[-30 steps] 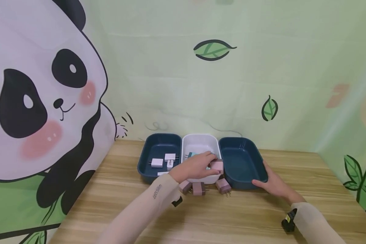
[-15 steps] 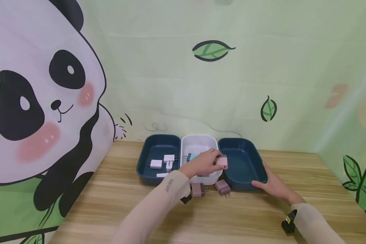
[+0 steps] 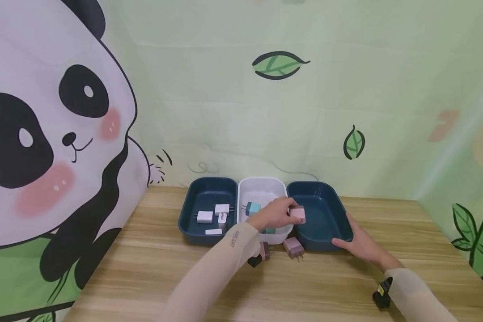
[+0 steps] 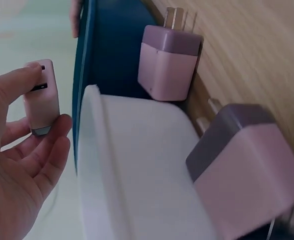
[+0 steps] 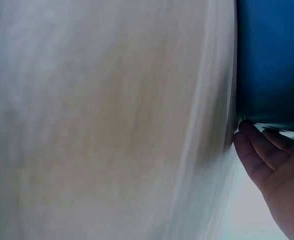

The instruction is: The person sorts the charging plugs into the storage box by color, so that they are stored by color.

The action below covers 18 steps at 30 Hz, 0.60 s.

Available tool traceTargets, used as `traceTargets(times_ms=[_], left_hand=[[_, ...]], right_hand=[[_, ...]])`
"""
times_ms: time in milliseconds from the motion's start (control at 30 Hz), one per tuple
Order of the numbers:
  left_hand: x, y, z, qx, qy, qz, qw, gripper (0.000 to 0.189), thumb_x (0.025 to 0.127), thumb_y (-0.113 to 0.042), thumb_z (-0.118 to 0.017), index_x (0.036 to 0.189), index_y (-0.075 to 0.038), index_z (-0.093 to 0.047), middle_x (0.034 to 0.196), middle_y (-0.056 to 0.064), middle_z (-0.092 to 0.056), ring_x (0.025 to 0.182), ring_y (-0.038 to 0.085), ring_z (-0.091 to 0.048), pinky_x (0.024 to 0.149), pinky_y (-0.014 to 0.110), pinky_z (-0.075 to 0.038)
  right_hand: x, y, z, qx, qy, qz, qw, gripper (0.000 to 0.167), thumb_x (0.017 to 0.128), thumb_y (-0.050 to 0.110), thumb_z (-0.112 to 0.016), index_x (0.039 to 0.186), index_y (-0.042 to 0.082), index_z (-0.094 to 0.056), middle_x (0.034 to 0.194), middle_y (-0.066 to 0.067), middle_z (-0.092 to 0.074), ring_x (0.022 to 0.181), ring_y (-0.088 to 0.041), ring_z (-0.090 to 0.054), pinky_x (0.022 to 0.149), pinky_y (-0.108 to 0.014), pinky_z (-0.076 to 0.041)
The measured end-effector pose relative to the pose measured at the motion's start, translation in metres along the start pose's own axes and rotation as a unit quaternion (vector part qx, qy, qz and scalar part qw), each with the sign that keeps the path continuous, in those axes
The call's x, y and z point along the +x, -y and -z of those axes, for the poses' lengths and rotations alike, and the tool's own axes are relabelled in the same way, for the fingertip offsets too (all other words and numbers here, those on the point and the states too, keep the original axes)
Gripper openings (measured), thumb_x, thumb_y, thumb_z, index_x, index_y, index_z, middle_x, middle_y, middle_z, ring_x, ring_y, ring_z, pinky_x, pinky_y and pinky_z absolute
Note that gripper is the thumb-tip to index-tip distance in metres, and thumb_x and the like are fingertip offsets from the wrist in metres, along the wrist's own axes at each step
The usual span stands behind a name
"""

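Observation:
My left hand [image 3: 274, 213] pinches a pink USB wall charger [image 3: 298, 214] between thumb and fingers, over the left side of the right-hand dark blue tray [image 3: 319, 223]. Ports on the charger's end face show in the left wrist view. On the table before the trays lie a pink charger [image 3: 294, 247] with its prongs out and another pink charger [image 4: 247, 170], partly hidden by my left wrist in the head view. My right hand [image 3: 364, 243] rests against the right tray's outer side, thumb at its front corner and fingers fairly straight along the wall.
In the middle, a white tray [image 3: 261, 188] holds teal chargers [image 3: 252, 208], partly covered by my left hand. The left dark blue tray [image 3: 187, 214] has several white chargers [image 3: 205, 217] in it. All three trays stand side by side near the printed backdrop [image 3: 209, 112].
My left hand has carried the pink charger rightward from the white tray's edge to over the right tray. My right hand has stayed at the tray.

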State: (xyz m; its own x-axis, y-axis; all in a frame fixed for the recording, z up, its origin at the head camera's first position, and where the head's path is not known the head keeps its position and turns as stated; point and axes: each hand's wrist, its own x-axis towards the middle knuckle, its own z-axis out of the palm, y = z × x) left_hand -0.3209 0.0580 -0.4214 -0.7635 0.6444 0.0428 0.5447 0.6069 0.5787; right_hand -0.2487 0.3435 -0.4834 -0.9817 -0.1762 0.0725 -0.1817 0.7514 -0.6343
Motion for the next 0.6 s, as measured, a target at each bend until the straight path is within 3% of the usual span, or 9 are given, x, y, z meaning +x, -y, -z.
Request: traceTargets(times_ms=[367,600], left_hand=[[0.010,-0.002,-0.014,0.032,-0.022,0.015,0.9991,0.049,0.088,-0.042,-0.065,0.126,-0.011,-0.055,0.110,0.002,-0.055,0.087,0.011,-0.050,0.072,0.020,-0.045],[0.014,-0.002,-0.016,0.045,-0.023,0.008,0.9987,0.050,0.088,-0.042,-0.064,0.126,-0.011,-0.056,0.107,0.001,-0.055,0.087,0.010,-0.050,0.074,0.020,-0.045]], right_hand=[[-0.001,-0.001,-0.002,0.015,-0.004,0.010,0.9998,0.105,0.084,0.041,-0.070,0.150,0.001,0.001,0.147,-0.035,-0.018,0.128,-0.053,-0.029,0.099,-0.067,-0.026],[-0.001,-0.002,-0.002,0.002,-0.005,0.009,0.9999,0.105,0.084,0.042,-0.069,0.150,0.001,0.000,0.147,-0.035,-0.020,0.126,-0.053,-0.031,0.098,-0.067,-0.027]])
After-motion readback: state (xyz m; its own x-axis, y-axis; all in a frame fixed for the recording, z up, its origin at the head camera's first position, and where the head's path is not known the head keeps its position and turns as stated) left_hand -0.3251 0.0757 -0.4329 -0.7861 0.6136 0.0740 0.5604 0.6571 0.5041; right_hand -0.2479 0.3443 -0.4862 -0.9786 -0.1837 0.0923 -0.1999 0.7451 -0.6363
